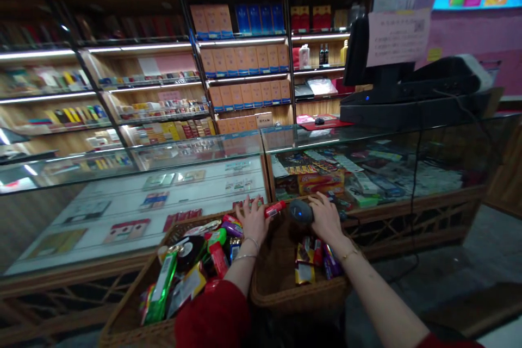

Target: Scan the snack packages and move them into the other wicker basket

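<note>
My left hand [253, 223] is closed on a small red packet [274, 209], held above the gap between two wicker baskets. Beside it, my right hand [325, 218] grips a dark handheld scanner [300, 211] with a blue light, its head turned toward the packet. Under my left forearm lies the left basket [118, 318], heaped with snack packets, among them a long green one [163, 283] and a red one [219, 260]. The right basket [299, 294] holds several packets, including red-and-gold ones [305, 254] and a purple one [331, 262].
A glass display counter [220, 147] stands just beyond the baskets, with goods inside. On its right top sit a monitor [356, 49] and a red mat [326, 122]. A cable [416, 174] hangs down the counter's front. Stocked shelves [244, 79] line the back wall.
</note>
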Demonstrator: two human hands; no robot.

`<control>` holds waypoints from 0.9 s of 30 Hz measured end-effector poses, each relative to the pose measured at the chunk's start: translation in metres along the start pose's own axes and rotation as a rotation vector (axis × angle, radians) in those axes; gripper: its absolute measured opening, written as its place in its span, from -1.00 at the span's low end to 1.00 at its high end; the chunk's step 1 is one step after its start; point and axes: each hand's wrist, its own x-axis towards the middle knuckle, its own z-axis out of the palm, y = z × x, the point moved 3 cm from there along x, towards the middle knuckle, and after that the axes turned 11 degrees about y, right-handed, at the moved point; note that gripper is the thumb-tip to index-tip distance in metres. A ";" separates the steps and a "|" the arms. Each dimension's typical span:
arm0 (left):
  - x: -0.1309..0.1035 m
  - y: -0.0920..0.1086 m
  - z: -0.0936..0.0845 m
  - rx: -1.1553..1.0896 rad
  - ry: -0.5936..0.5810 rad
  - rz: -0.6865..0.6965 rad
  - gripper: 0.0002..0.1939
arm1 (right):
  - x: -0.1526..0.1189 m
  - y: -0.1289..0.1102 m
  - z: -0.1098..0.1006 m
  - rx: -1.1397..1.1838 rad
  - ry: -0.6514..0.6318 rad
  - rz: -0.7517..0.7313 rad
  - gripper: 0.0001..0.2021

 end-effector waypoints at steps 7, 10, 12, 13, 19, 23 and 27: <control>0.000 -0.004 0.001 -0.009 0.015 -0.053 -0.64 | -0.005 -0.025 0.008 0.026 0.040 -0.010 -0.65; 0.000 -0.006 0.002 -0.026 0.035 -0.062 -0.65 | -0.008 -0.026 0.014 0.040 0.052 -0.007 -0.65; 0.000 -0.006 0.002 -0.043 0.056 -0.065 -0.65 | -0.010 -0.025 0.018 0.045 0.050 -0.007 -0.64; 0.000 -0.006 0.002 -0.052 0.066 -0.067 -0.64 | -0.011 -0.024 0.019 0.048 0.050 -0.010 -0.63; 0.000 -0.005 0.005 -0.098 0.095 -0.058 -0.63 | -0.015 -0.020 0.024 0.065 0.086 -0.037 -0.63; 0.000 -0.005 0.006 -0.103 0.095 -0.064 -0.63 | -0.017 -0.020 0.025 0.071 0.110 -0.042 -0.63; 0.000 -0.006 0.007 -0.104 0.094 -0.063 -0.62 | -0.018 -0.021 0.023 0.074 0.105 -0.031 -0.63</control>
